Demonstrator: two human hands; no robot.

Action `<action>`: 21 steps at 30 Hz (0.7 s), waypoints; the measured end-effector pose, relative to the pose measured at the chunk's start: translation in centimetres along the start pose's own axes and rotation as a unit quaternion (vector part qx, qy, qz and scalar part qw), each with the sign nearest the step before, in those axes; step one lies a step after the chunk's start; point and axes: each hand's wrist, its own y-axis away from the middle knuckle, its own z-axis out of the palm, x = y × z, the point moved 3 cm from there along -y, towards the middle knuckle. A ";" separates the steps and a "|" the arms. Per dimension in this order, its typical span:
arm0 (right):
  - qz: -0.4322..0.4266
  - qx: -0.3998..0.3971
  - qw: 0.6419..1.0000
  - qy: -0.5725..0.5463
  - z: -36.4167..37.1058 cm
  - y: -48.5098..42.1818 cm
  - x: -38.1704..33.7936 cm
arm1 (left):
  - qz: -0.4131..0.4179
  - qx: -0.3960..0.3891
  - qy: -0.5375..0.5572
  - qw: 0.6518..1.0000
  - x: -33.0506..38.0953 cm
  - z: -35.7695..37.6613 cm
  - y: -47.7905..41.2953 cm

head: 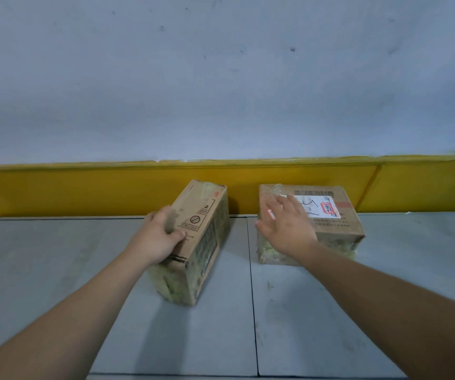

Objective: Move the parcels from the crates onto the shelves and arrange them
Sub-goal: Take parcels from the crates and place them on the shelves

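grey shelf (pixel 56 270) w/ 2 cardboard parcels: left parcel (pixel 201 242), right parcel (pixel 330 223).

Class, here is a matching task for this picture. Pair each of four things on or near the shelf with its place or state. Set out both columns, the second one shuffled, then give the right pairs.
Column one
1. left hand
2. right hand
3. yellow metal rail
4. white paper label with handwriting

Column two
A. stuck on top of the wide brown cardboard box
B. grips the narrow brown cardboard box
C. runs along the back of the grey shelf
D. lies flat, fingers spread, on the wide box

Pairs: 1-B, 2-D, 3-C, 4-A
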 end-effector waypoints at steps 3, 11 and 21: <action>-0.068 -0.003 0.992 -0.104 0.6 0.8 -5.2 | -0.041 -0.029 0.121 0.991 -1.6 -0.3 1.1; 0.097 -0.160 0.871 -0.454 4.7 0.5 -14.5 | -0.041 0.004 0.244 0.969 -4.1 -1.6 2.9; 0.146 -0.142 0.885 -0.418 6.9 0.4 -15.7 | 0.039 0.020 0.138 0.989 -6.1 -2.7 4.3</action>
